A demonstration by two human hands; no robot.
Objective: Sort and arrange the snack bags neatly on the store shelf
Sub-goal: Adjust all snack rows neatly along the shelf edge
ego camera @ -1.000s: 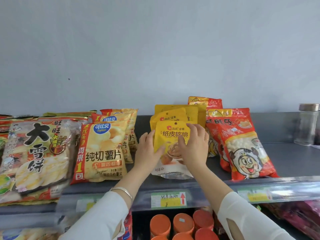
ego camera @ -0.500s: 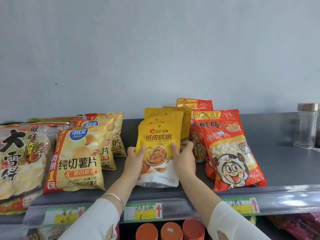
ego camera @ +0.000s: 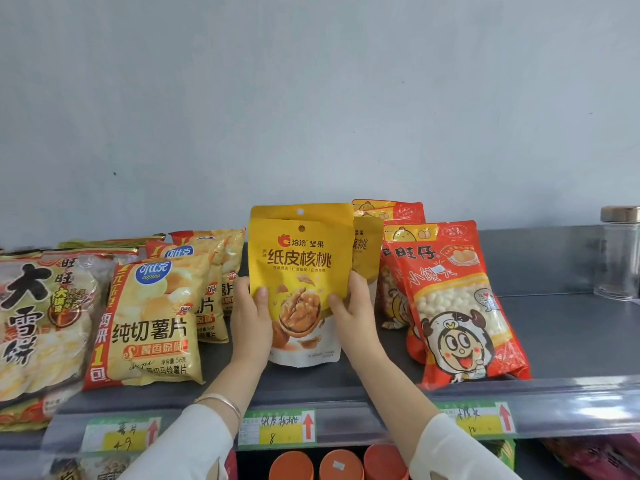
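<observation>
A yellow walnut bag (ego camera: 301,271) stands upright on the grey shelf (ego camera: 561,341), at the middle. My left hand (ego camera: 251,320) grips its left edge and my right hand (ego camera: 356,315) grips its right edge, thumbs on the front. More yellow walnut bags (ego camera: 367,244) stand right behind it. To the right lean red bags with a cartoon face (ego camera: 460,306). On the left lie yellow potato chip bags (ego camera: 152,317) and a big rice cracker bag (ego camera: 38,323).
A clear glass jar (ego camera: 618,258) with a metal lid stands at the shelf's far right. Price labels (ego camera: 277,427) run along the front rail. Orange lids (ego camera: 341,464) show on the shelf below. A plain grey wall rises behind.
Both hands slid from the bag's top down to its sides, and the front walnut bag went from leaning back to standing upright and squared against the bags behind it.
</observation>
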